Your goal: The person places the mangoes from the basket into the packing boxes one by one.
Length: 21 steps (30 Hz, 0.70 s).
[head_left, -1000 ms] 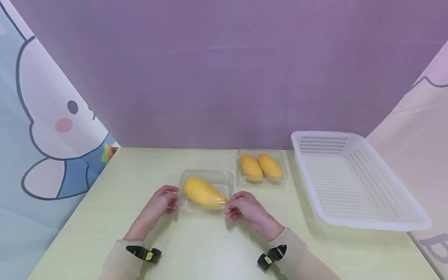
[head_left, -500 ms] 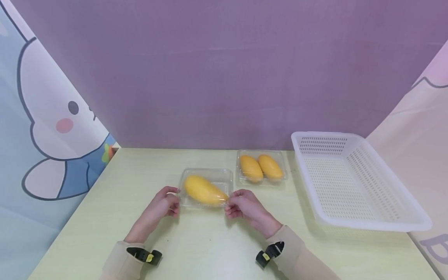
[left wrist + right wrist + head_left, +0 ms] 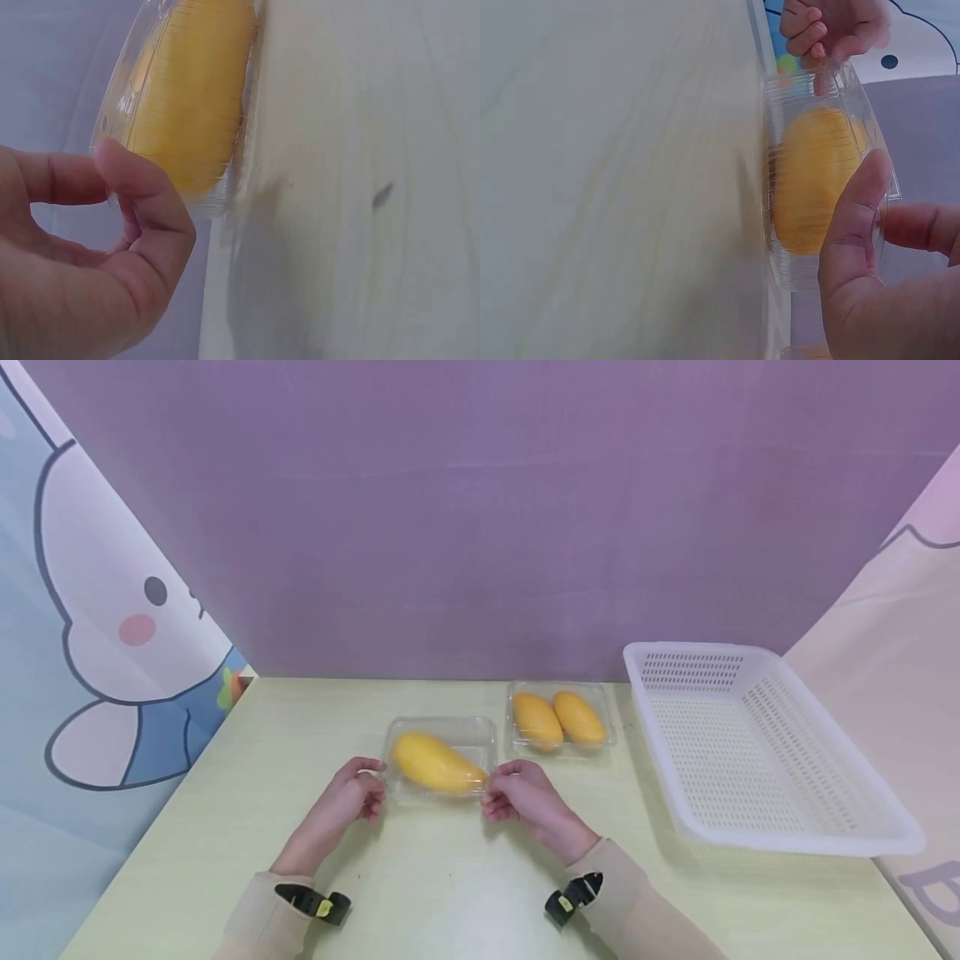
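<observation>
A clear plastic fruit box (image 3: 480, 733) stands on the table, with one yellow mango (image 3: 435, 763) lying slantwise inside it. At the box's left side my left hand (image 3: 348, 797) pinches the rim between thumb and index finger, the other fingers curled below. My right hand (image 3: 528, 802) pinches the rim at the near right corner, close by the mango's narrow tip. From the right wrist view, the thumb (image 3: 862, 191) lies on the near face of the rim and the index finger reaches behind it. Through the ribbed wall the mango (image 3: 191, 97) shows in the left wrist view.
Behind and right of the box, a second clear box (image 3: 561, 687) holds two mangoes (image 3: 579, 717). A white slotted plastic basket (image 3: 738, 760) stands at the right of the table (image 3: 450, 902). A purple backdrop (image 3: 480, 527) rises along the table's back edge.
The box with the mango has shifted slightly away from the person, toward the back. Both hands keep their pinch on its rim, and the right forearm has edged a little left.
</observation>
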Motion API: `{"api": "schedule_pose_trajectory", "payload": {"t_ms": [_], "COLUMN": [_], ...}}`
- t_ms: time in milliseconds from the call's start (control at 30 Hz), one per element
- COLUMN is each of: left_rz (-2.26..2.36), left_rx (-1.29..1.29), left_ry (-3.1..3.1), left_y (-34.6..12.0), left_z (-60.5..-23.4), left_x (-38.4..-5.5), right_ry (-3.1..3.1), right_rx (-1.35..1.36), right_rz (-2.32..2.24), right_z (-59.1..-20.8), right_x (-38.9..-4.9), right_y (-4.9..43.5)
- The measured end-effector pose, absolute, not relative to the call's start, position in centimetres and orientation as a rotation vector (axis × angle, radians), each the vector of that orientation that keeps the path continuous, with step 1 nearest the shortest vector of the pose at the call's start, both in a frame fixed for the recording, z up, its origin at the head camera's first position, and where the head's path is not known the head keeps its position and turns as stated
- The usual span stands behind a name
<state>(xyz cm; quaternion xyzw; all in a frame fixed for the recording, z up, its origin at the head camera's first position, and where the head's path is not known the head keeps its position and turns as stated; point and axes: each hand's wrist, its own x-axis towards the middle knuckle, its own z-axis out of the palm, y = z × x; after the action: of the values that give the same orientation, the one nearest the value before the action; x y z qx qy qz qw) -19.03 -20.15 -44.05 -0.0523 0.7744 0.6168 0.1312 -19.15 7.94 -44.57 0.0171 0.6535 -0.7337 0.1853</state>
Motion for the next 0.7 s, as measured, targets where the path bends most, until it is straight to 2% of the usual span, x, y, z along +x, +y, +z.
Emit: {"api": "schedule_pose_trajectory", "payload": {"t_ms": [700], "left_rz": [1.753], "left_rx": [-0.262], "left_ry": [2.373], "left_y": [-19.8], "left_z": [-44.1], "left_x": [-20.6], "right_ry": [2.017], "right_rx": [0.101], "right_rz": [-1.986], "right_z": [-44.2], "right_x": [-20.2], "right_y": [7.0]}}
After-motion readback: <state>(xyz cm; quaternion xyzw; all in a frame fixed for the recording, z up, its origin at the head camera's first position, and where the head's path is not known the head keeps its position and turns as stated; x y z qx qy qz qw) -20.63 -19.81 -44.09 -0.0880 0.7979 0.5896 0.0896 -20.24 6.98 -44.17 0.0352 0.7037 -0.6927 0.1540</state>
